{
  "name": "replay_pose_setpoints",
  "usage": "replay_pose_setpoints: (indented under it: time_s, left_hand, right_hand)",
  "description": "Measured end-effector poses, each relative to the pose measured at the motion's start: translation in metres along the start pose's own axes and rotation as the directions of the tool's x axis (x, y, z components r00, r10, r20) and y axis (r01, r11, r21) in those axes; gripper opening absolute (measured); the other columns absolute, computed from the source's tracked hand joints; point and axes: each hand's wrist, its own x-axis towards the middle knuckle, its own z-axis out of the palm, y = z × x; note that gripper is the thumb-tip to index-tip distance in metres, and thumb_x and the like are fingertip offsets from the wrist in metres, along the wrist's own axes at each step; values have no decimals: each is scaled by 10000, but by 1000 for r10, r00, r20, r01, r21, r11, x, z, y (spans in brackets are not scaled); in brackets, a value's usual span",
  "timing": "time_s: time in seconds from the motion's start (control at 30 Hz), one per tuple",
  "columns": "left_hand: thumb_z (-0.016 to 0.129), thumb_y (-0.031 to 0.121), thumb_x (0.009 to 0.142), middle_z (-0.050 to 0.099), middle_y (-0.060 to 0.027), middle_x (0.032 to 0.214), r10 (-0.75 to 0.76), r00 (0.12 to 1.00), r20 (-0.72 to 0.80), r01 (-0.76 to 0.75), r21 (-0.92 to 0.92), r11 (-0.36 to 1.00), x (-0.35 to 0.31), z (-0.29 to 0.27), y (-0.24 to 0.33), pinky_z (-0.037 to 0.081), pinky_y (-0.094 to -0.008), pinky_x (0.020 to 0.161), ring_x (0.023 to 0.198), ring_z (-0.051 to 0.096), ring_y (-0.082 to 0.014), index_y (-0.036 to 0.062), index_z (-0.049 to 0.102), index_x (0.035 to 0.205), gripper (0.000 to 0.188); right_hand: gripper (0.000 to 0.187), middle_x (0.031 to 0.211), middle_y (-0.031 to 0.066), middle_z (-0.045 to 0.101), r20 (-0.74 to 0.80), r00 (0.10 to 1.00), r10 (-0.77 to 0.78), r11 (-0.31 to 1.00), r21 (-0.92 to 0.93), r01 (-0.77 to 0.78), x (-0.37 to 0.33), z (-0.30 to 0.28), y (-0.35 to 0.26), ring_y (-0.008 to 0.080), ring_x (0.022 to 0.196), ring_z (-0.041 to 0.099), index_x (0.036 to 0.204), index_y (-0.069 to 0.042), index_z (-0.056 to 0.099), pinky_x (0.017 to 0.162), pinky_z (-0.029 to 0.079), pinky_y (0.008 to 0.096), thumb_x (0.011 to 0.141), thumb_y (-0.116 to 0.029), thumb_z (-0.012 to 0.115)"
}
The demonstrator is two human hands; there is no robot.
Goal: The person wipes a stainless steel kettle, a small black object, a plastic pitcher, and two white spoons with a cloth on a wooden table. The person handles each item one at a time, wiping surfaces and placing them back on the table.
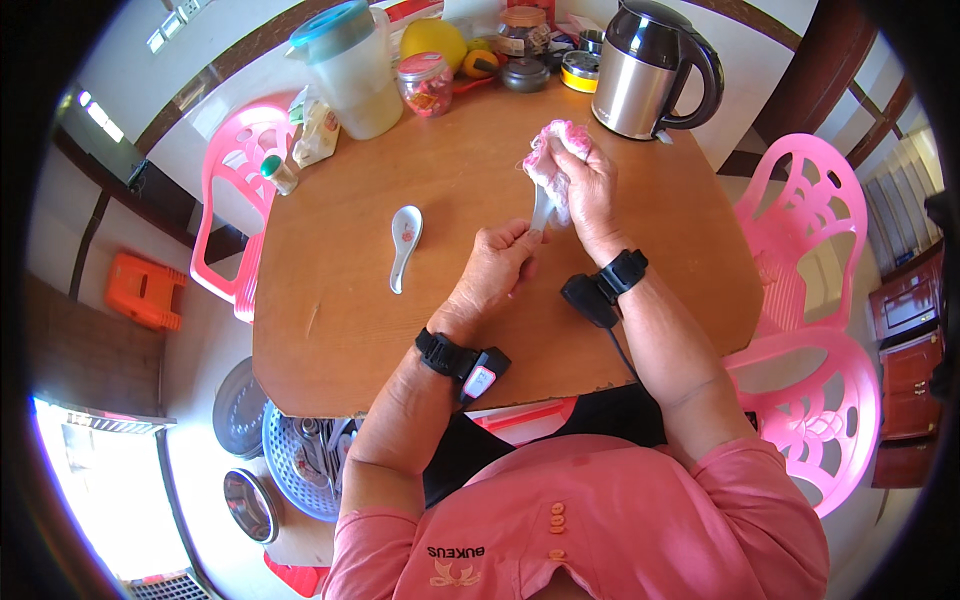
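Note:
My left hand [498, 262] pinches the handle end of a white soup spoon [541, 208] above the wooden table [640, 330]. Bunched in my right hand [588, 190] is a pink and white cloth [550, 160], wrapped about the spoon's bowl, which it hides. Another white soup spoon [406, 235] with a small red pattern lies on the table to the left of my hands, its bowl pointing away from me.
Along the table's far side stand a lidded plastic jug [350, 85], a candy jar [426, 88] and a steel electric kettle [632, 80]. A green-capped shaker [279, 175] is at the left edge. Pink chairs [800, 205] flank the table; a blue basket [300, 465] of utensils sits lower left.

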Motion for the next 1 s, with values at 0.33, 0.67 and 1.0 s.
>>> replay_pose_setpoints:
  time_s: [0.33, 0.67, 1.0]
  left_hand:
    - [558, 212, 1029, 472, 35, 570, 20, 998, -63, -25, -69, 997, 0, 4, -5, 286, -232, 402, 444, 369, -50, 20, 688, 1038, 232]
    - [570, 229, 1026, 482, 43, 575, 15, 995, -95, -24, -92, 995, 3, -1, -9, 280, -225, 400, 451, 377, -45, 43, 695, 1039, 225]
    - [567, 158, 1015, 563, -12, 624, 13, 968, -249, -50, -140, 989, 8, -6, -11, 298, -216, 380, 444, 426, -56, 6, 661, 981, 182]
  right_hand:
    - [185, 1021, 106, 677, 48, 964, 263, 953, 146, -267, -5, 14, -3, 178, 877, 680, 1111, 34, 631, 798, 612, 353, 958, -68, 651]
    - [296, 994, 140, 659, 106, 914, 392, 905, 136, -404, -13, 20, -7, 235, 895, 690, 1161, 29, 580, 757, 633, 398, 877, 113, 569]
    - [566, 1193, 94, 648, 236, 857, 458, 880, 18, -475, -26, 29, -7, 222, 1062, 670, 1352, -57, 484, 878, 598, 349, 829, 82, 652]
